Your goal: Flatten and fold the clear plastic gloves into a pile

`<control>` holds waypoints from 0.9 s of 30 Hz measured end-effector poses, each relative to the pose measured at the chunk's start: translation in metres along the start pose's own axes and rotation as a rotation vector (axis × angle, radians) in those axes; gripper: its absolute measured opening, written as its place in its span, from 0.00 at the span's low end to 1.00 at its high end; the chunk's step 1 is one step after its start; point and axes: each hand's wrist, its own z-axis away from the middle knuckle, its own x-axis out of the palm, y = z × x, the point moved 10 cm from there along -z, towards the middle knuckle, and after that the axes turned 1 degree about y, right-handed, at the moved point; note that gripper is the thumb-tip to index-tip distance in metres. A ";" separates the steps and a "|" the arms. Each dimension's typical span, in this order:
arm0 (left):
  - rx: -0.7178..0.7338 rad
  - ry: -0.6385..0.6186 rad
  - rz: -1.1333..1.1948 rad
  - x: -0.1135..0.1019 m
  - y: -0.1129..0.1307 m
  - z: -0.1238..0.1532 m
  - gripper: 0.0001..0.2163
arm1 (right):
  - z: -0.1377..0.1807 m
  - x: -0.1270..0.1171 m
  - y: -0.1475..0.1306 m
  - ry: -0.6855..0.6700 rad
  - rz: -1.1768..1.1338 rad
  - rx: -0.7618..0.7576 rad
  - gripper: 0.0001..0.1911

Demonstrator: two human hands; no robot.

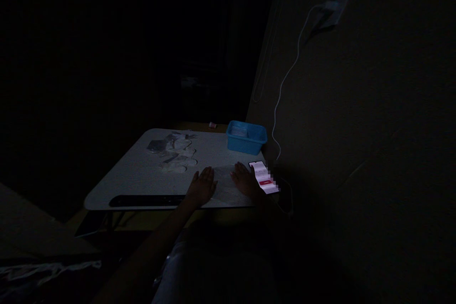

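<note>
A thin, clear plastic sheet or bag (225, 183) lies flat near the front right of the white table (124, 171). On its left edge rests my left hand (203, 185), palm down with the fingers stretched out. My right hand (244, 179) lies flat at the opposite edge, its fingers also extended. Neither hand grips anything. Just right of my right hand is a lit phone (262, 176). Several pale, flat, rounded pieces (178, 156), too dark to name, lie to the left beside crumpled clear plastic (157, 146).
A blue plastic basket (245, 145) with something pale inside stands at the table's back right. A white cable (281, 86) hangs from a wall socket (333, 12) along the right wall. Behind the table sits a small pinkish cup-like thing (213, 125). The room is very dark.
</note>
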 end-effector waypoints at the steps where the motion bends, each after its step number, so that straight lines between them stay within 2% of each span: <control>1: -0.004 -0.001 -0.001 0.000 0.000 0.000 0.23 | 0.000 -0.002 0.002 0.012 -0.006 0.016 0.26; 4: -0.052 0.003 -0.011 -0.001 -0.004 0.000 0.24 | 0.005 -0.007 -0.003 0.047 -0.024 0.016 0.26; 10: -0.137 0.037 -0.033 -0.005 -0.010 0.002 0.24 | 0.025 0.000 -0.057 0.018 -0.070 -0.211 0.25; 13: -0.137 0.023 -0.034 -0.005 -0.010 0.002 0.24 | 0.030 0.002 -0.068 0.033 -0.065 -0.248 0.25; 16: -0.137 0.023 -0.033 -0.005 -0.010 0.002 0.24 | 0.031 0.003 -0.055 0.031 -0.066 -0.201 0.24; 23: -0.134 0.044 -0.022 -0.005 -0.011 0.002 0.24 | 0.032 0.001 -0.005 0.018 -0.021 -0.048 0.24; 25: -0.130 0.044 -0.028 -0.005 -0.010 0.002 0.24 | 0.031 0.000 -0.001 0.011 -0.009 -0.002 0.25; 27: -0.128 0.040 -0.034 -0.004 -0.010 0.001 0.24 | 0.032 -0.003 -0.008 0.015 -0.019 0.003 0.26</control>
